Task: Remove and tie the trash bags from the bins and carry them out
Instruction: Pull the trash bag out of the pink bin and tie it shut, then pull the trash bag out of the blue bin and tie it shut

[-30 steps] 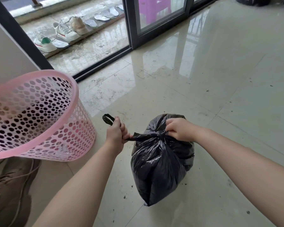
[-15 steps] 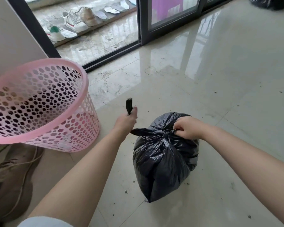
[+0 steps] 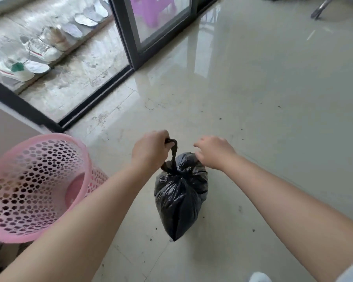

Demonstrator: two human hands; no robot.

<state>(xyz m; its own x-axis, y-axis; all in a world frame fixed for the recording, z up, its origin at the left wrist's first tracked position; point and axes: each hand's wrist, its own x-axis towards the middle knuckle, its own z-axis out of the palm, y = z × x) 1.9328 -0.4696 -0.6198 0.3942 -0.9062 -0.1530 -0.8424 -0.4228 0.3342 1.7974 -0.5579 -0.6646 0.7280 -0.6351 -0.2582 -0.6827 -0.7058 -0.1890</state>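
- Since the earlier frame your left hand [image 3: 150,150] swung from the bag's left side to above its knot, drawing the twisted tail [image 3: 172,154] from sideways to near vertical.
- Your right hand [image 3: 213,152] let go of the bag's neck; its fingers were loosely spread, holding nothing, and it hovered at the bag's upper right shoulder. Whether it touched the plastic could not be told.
- Left grip: your fingers were curled closed round the looped end of the tail, with the loop showing just beside the knuckles.
- The black trash bag [image 3: 180,197] hung from that tail, tied at the neck, full and tapering to a point at the bottom. Whether the point touched the floor [image 3: 273,110] or hung just above it could not be told.
- The pink perforated bin [image 3: 37,186] stood to the left of the bag, apart from it, with no liner inside; your left forearm crossed in front of its rim.
- The view had also shifted: the sliding door frame [image 3: 128,43] stood further up and left, with white shoes [image 3: 40,48] and insoles lined up on the ledge beyond the track.
- The purple object behind the door glass was blurred.
- Dark specks lay scattered on the glossy tiles around the bag.
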